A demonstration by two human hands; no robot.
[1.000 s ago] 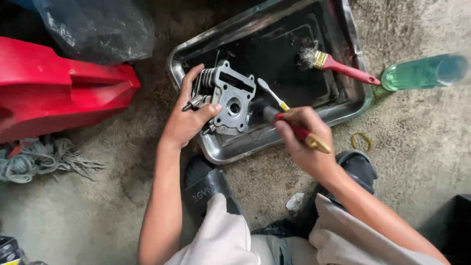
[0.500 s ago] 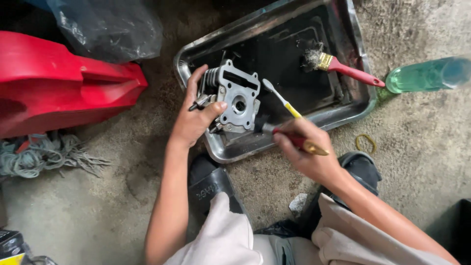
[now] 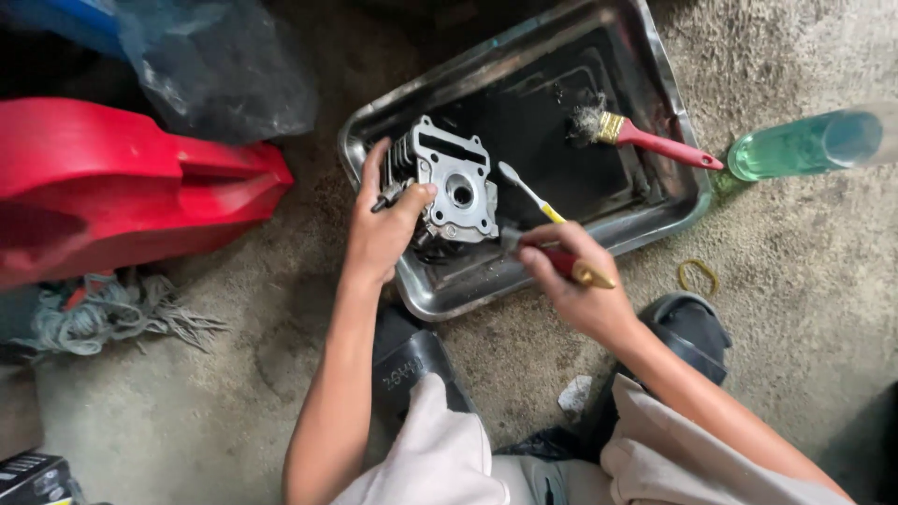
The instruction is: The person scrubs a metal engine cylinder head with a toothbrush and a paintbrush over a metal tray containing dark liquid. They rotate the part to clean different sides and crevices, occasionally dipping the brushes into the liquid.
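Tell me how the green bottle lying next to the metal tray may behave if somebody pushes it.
The green bottle lies on its side and looks round, so it would probably roll. It seems clear plastic, likely light. The rough floor may slow it.

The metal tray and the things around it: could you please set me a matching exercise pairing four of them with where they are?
Things:
1. engine cylinder
2. red-handled paintbrush
3. green bottle
4. rubber band

Places:
A. on its side on the floor, right of the metal tray
B. held by the left hand
C. on the floor, below the tray's right corner
D. lying in the tray, handle over the rim

Pairs: 1-B, 2-D, 3-A, 4-C
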